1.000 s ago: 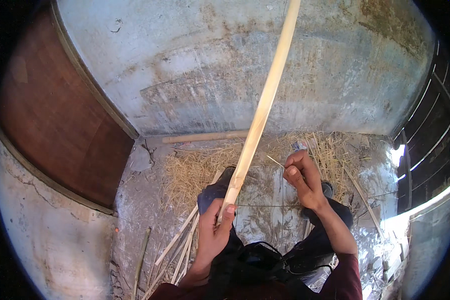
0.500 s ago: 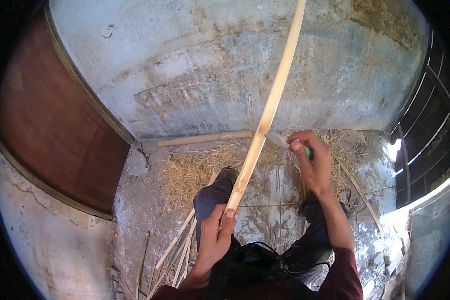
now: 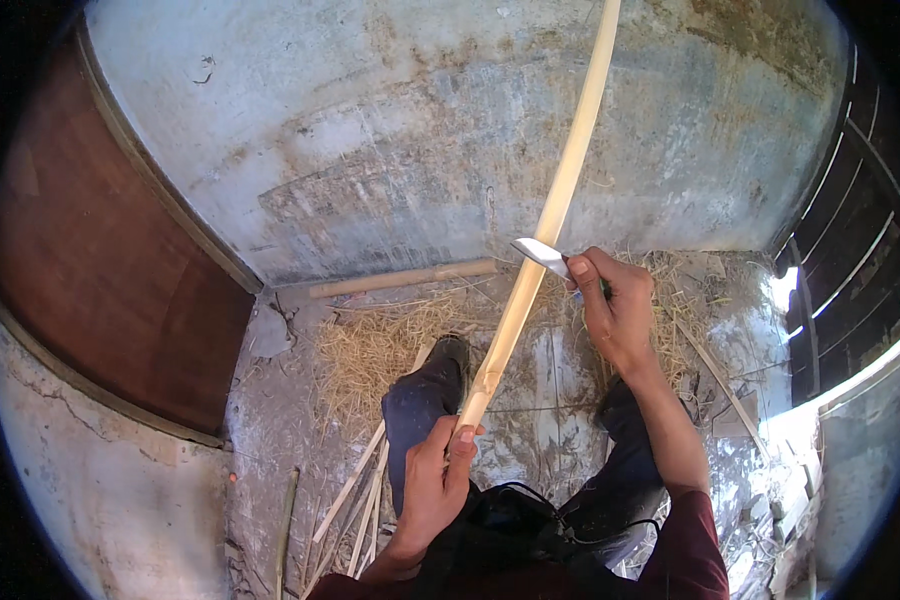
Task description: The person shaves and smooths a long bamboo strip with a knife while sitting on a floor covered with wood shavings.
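A long pale bamboo strip [image 3: 574, 150] slants up from my lap and runs past the top edge of the picture. Its near end sits in my left hand [image 3: 438, 478], with the fingers and thumb wrapped round it just below a node. My right hand [image 3: 615, 310] grips a knife [image 3: 542, 254] by its handle, most of which the fingers hide. The bright blade lies across the strip at about mid-length, its tip reaching past the left edge.
Shavings [image 3: 375, 350] cover the floor between my legs and the stained wall [image 3: 390, 150]. A bamboo pole [image 3: 400, 278] lies along the wall's foot. Several thin strips [image 3: 355, 480] and a green stick [image 3: 287, 530] are at left. A brown door panel [image 3: 110, 240] stands left, dark slats [image 3: 850, 240] right.
The knife has moved slightly up and left, from the strip's right edge to across it, and its blade has turned. My left hand keeps its hold.
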The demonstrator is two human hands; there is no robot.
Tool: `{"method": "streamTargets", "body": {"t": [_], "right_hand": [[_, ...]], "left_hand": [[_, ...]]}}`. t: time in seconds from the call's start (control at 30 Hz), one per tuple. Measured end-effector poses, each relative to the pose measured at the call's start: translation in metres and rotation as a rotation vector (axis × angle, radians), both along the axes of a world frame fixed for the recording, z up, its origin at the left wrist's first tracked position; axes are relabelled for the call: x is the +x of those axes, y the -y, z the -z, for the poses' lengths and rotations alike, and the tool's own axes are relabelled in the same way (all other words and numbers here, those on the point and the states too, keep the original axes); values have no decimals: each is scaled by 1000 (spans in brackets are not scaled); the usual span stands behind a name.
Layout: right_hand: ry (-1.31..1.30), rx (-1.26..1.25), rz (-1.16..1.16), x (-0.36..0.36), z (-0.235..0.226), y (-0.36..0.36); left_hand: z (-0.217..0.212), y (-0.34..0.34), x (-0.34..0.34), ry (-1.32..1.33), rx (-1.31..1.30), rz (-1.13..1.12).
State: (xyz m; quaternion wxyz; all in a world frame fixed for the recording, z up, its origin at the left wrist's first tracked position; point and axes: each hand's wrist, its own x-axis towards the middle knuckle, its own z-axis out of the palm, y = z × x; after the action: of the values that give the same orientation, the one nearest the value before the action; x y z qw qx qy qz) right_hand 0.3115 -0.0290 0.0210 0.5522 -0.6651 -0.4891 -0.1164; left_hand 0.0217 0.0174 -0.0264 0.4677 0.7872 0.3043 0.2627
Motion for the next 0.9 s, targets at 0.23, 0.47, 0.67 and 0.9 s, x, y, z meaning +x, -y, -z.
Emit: {"method": "streamTargets", "body": {"t": [0.23,0.47,0.67,0.9], "right_hand": [[9,-15,5,0,7,-2],[-18,-4,-24,1,17,-3],[-36,-1,-54,1,26,-4],[-12,-20,-65,-2,31,-2]], "left_hand": [[-1,5,5,48,36,-25],[-2,7,6,26,48,-29],[6,8,4,40,56,-51],[4,9,4,39,54,-60]]}}
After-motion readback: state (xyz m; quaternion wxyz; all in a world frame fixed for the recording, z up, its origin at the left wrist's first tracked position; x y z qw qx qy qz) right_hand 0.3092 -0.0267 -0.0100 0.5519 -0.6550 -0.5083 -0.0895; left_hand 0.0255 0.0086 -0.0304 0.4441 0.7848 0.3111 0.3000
